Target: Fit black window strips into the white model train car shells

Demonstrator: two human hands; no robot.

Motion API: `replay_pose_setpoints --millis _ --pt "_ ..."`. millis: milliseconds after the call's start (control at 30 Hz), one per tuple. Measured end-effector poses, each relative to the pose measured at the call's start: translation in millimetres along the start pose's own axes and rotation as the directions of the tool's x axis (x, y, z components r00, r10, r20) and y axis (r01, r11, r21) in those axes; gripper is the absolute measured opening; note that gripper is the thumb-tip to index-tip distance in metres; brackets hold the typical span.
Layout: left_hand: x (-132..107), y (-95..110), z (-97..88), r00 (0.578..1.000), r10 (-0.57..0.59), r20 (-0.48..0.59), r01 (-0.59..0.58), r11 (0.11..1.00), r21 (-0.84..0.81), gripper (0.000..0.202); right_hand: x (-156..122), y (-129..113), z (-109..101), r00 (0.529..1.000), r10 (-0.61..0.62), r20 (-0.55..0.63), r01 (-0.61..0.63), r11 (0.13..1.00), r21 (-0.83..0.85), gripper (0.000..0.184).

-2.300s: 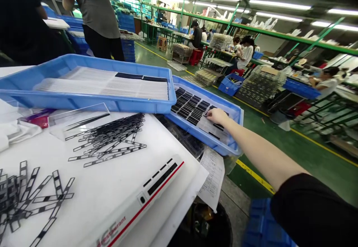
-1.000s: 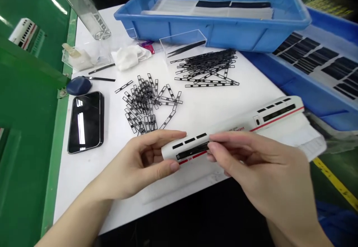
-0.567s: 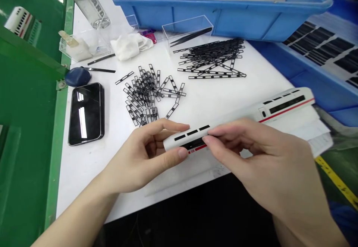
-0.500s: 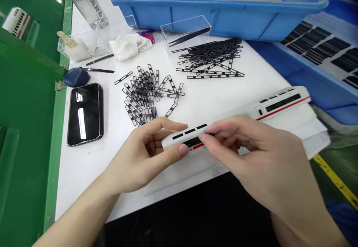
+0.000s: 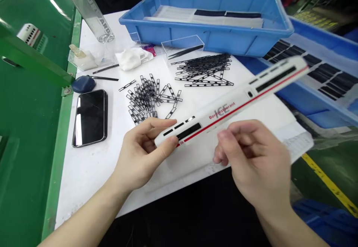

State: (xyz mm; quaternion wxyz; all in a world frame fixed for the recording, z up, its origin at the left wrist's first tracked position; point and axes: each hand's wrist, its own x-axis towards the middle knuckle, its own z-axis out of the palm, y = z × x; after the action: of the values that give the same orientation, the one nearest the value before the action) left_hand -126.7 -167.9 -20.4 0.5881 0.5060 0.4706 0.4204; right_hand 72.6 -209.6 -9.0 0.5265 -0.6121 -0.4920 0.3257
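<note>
My left hand [image 5: 140, 157] is shut on the near end of a white model ICE train carriage [image 5: 223, 107], which has a red stripe and black windows. The carriage tilts, with its far end raised toward the right. My right hand [image 5: 251, 157] is blurred below the carriage, holding nothing, with its fingers loosely curled and apart from the body. Two loose piles of black window strips [image 5: 151, 100] [image 5: 205, 72] lie on the white work surface [image 5: 92, 176] beyond my hands. Tweezers [image 5: 184, 52] rest in a clear acrylic box [image 5: 181, 46].
A blue tray of stacked sheets [image 5: 207, 42] stands at the back of the table, with a second blue tray of black strips [image 5: 316, 94] to the right. A phone [image 5: 90, 118], white cloth [image 5: 132, 60] and green bench edge [image 5: 63, 127] lie left.
My right hand has let go of the carriage and dropped below it. The carriage's far end has swung upward, and the view has drawn back slightly from the table.
</note>
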Motion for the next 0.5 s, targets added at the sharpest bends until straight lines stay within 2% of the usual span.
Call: replay_pose_setpoints --millis 67,167,233,367,500 --pt "-3 -2 4.8 0.997 0.078 -0.012 -0.079 0.994 -0.08 0.021 -3 0 6 0.995 0.07 0.065 -0.078 0.986 0.147 0.015" --pt "-6 -4 12.2 0.981 0.189 -0.038 -0.192 0.975 -0.108 0.021 -2 -4 17 0.974 0.061 0.218 -0.133 0.933 0.334 0.017" --pt "-8 -4 14.8 0.976 0.215 -0.032 -0.217 0.969 -0.115 0.023 0 -5 23 0.96 0.049 0.275 -0.169 0.888 0.429 0.019" --pt "-8 -6 14.1 0.975 0.207 0.084 -0.192 0.968 -0.164 0.041 3 -2 26 0.948 0.062 0.312 -0.214 0.852 0.478 0.022" --pt "-6 -8 14.0 0.977 0.197 0.083 -0.187 0.975 -0.119 0.039 3 2 26 0.95 0.06 0.307 -0.211 0.847 0.488 0.019"
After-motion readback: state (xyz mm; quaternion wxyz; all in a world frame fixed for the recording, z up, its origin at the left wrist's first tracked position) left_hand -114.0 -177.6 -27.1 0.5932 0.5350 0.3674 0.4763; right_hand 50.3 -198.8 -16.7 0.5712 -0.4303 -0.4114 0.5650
